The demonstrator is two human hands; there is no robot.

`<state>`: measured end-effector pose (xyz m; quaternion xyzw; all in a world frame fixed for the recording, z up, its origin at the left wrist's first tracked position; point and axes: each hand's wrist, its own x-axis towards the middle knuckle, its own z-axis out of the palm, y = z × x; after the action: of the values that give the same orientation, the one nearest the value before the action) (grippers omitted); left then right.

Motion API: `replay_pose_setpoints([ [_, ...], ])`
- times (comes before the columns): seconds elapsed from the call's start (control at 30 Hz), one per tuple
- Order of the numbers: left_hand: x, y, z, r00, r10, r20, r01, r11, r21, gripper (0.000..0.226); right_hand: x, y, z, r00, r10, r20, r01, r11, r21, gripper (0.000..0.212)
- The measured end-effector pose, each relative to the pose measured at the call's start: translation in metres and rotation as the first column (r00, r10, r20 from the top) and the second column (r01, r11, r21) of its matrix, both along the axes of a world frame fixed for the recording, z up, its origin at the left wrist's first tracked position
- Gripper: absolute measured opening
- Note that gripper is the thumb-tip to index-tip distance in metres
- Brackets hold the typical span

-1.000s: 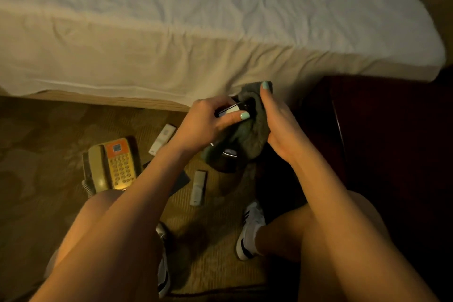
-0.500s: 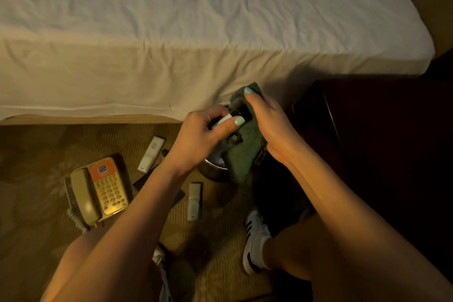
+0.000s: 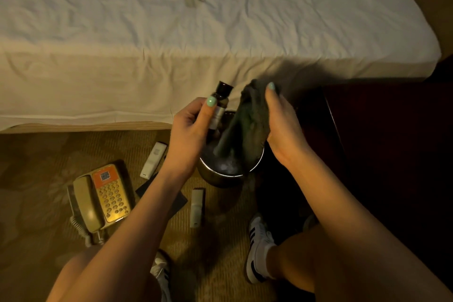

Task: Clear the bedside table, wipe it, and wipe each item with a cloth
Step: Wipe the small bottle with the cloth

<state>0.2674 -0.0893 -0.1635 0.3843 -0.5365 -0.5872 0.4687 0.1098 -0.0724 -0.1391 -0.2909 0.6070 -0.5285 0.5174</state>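
Note:
My left hand grips a small dark bottle with a black cap and a pale label, held upright in front of the bed's side. My right hand holds a dark green cloth just right of the bottle, a little apart from it, and the cloth hangs down over a round metal bucket on the carpet. The dark red bedside table stands at the right, mostly in shadow.
On the carpet lie a beige telephone with an orange keypad panel, two white remotes and a dark flat card. The white-sheeted bed fills the top. My knees and white sneakers are at the bottom.
The bottle, earlier wrapped in the cloth and rubbed between both hands, has come out of the cloth and now stands upright in my left hand. The cloth has drawn off to the right.

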Motion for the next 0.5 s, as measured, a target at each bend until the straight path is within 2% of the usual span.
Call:
replay_pose_setpoints([
  [0.07, 0.0, -0.004, 0.001, 0.999, 0.048, -0.003, -0.048, 0.998, 0.047, 0.047, -0.008, -0.001, 0.001, 0.99, 0.009, 0.141, -0.001, 0.998, -0.059, 0.054],
  [0.1, -0.001, -0.005, 0.001, 0.998, 0.057, 0.004, -0.057, 0.996, 0.071, 0.046, -0.01, -0.002, 0.001, 0.987, 0.04, 0.156, -0.027, 0.996, -0.082, 0.059],
  [0.17, -0.004, -0.005, 0.003, 0.998, 0.058, 0.028, -0.061, 0.991, 0.116, 0.038, -0.006, -0.001, 0.005, 0.987, 0.11, 0.119, -0.099, 0.99, -0.096, 0.068],
  [0.23, -0.006, -0.002, 0.003, 0.997, 0.035, 0.062, -0.044, 0.99, 0.137, 0.038, -0.001, 0.0, 0.005, 0.985, 0.163, 0.048, -0.159, 0.985, -0.068, 0.075],
  [0.27, -0.007, 0.0, 0.003, 0.998, 0.012, 0.067, -0.02, 0.991, 0.134, 0.041, 0.003, 0.001, 0.005, 0.978, 0.208, -0.029, -0.21, 0.976, -0.063, 0.069],
  [0.37, -0.006, 0.004, 0.004, 0.995, -0.076, 0.07, 0.068, 0.992, 0.111, 0.046, 0.012, 0.002, 0.004, 0.93, 0.294, -0.219, -0.31, 0.949, -0.046, 0.03],
  [0.43, -0.005, 0.004, 0.004, 0.989, -0.131, 0.07, 0.123, 0.985, 0.119, 0.048, 0.014, 0.001, 0.004, 0.932, 0.291, -0.215, -0.31, 0.949, -0.06, 0.016],
  [0.5, -0.004, 0.004, 0.001, 0.978, -0.19, 0.084, 0.179, 0.976, 0.125, 0.058, 0.013, -0.001, 0.004, 0.935, 0.277, -0.222, -0.296, 0.953, -0.059, 0.012],
])
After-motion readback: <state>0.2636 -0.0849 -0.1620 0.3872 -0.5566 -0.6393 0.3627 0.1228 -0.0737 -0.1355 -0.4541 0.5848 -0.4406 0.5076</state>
